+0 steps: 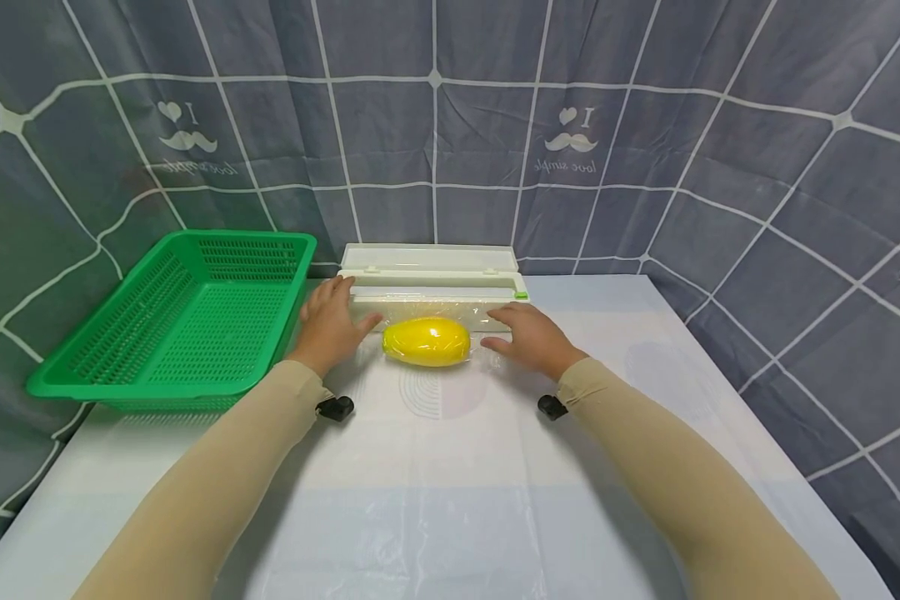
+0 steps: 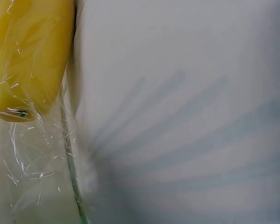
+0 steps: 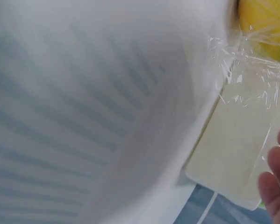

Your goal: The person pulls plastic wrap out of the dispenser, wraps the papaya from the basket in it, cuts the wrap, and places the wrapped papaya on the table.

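Observation:
A smooth yellow oblong fruit (image 1: pixel 426 342), wrapped in clear cling film (image 3: pixel 245 86), lies at the front of a cream cling film dispenser (image 1: pixel 435 284) whose lid (image 1: pixel 429 257) stands up at the back. In the left wrist view the film on the fruit (image 2: pixel 30 51) is wrinkled and glossy. My left hand (image 1: pixel 332 323) is at the dispenser's left end, thumb pointing toward the fruit. On the other side, my right hand (image 1: pixel 531 337) has its fingertips over the dispenser's right front, thumb apart and near the fruit. Both hands have loosely bent fingers with nothing gripped.
A green plastic basket (image 1: pixel 172 333) with slotted walls stands left of my left forearm. White cloth (image 1: pixel 435 517) covers the table. A grey curtain with white lines (image 1: pixel 480 142) hangs behind the dispenser and along both sides.

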